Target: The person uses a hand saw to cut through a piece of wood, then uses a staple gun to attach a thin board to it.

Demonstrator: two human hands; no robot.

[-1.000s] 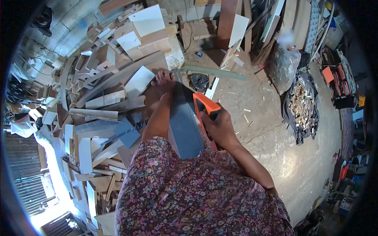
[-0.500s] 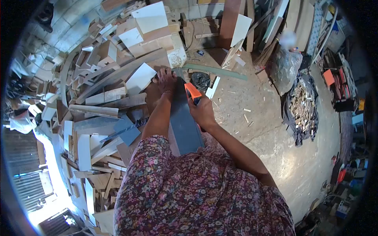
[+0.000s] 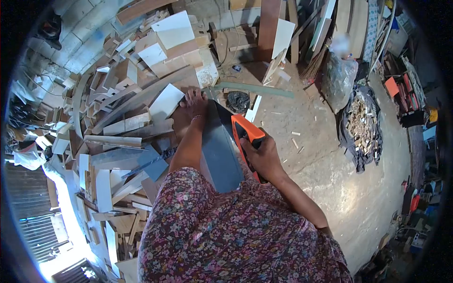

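A handsaw (image 3: 248, 126) with an orange and black handle is in my right hand (image 3: 264, 155), whose fingers are wrapped round the grip. Its dark blade runs forward from the handle over the far part of a long grey-blue board (image 3: 219, 158). That board stretches away from my lap. At its far end my left hand (image 3: 194, 104) presses down, fingers bent over the wood. A white wood piece (image 3: 166, 101) lies just left of this hand. How deep the blade sits in the board I cannot make out.
Stacked wood offcuts (image 3: 127, 122) crowd the left side. On the floor ahead lie a green strip (image 3: 255, 89) and a black bundle (image 3: 238, 102). To the right are a dark sack of wood scraps (image 3: 361, 122), a clear plastic bag (image 3: 339, 78) and leaning boards (image 3: 271, 28).
My right hand has pulled the saw back toward my body and slightly right, so more of its handle shows. The left hand keeps its place on the board.
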